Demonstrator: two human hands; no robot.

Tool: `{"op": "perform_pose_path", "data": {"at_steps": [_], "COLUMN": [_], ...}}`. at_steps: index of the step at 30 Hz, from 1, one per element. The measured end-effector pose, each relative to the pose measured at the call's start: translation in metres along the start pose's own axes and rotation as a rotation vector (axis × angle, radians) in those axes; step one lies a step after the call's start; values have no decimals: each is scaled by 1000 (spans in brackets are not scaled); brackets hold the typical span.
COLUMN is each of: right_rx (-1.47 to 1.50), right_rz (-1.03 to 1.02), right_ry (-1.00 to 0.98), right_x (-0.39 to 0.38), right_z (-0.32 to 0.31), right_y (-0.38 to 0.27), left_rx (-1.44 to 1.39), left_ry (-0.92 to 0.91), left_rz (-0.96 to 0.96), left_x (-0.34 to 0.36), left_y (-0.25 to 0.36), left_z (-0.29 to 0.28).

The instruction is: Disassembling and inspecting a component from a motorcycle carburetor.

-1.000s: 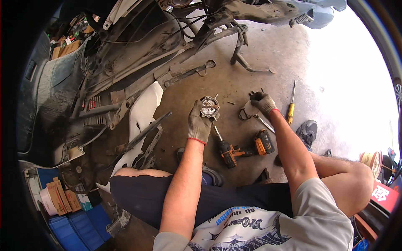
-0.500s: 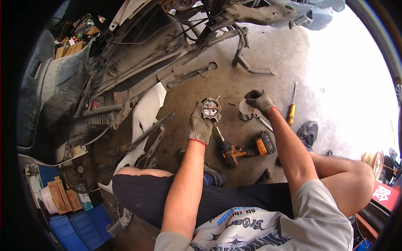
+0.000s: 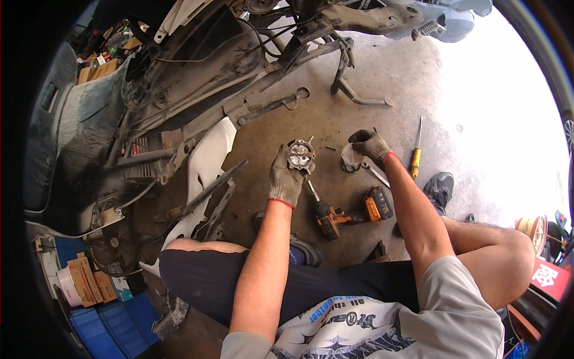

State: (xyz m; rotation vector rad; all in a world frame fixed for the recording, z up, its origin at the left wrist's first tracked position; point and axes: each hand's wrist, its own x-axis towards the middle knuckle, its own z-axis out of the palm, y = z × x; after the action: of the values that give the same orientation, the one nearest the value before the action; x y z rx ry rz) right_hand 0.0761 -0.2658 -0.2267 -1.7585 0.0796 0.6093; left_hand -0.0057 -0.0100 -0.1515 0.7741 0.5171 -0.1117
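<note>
Concrete floor point(image 3: 287, 119), both forearms point(image 3: 261, 251) stretched forward over it, gloved left hand point(image 3: 287, 181) cupped around a round metal housing point(image 3: 301, 154), hollow face up, gloved right hand point(image 3: 372, 145) knuckles-up, fingers curled leftward, pinching a thin pale disc point(image 3: 353, 157)

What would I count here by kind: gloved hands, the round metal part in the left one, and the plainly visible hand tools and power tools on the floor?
Gloved hands: 2
Round metal part: 1
Orange-and-black power driver: 1
Yellow-handled screwdriver: 1
Silver wrench: 1
Total: 6
</note>
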Motion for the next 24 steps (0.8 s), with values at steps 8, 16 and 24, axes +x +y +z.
{"op": "perform_pose_path", "data": {"at_steps": [8,16,24], "right_rx": [-48,-298,-486], "right_rz": [-11,-95,67], "right_ry": [28,122,124], "right_x": [4,8,3], "right_z": [-8,-21,-32], "right_y": [9,25,46], "left_rx": [55,14,33], "left_ry": [-42,-73,-63], "left_rz": [28,-14,-11], "left_x": [-1,1,2], "left_y": [0,1,1], "left_z": [2,2,1]}}
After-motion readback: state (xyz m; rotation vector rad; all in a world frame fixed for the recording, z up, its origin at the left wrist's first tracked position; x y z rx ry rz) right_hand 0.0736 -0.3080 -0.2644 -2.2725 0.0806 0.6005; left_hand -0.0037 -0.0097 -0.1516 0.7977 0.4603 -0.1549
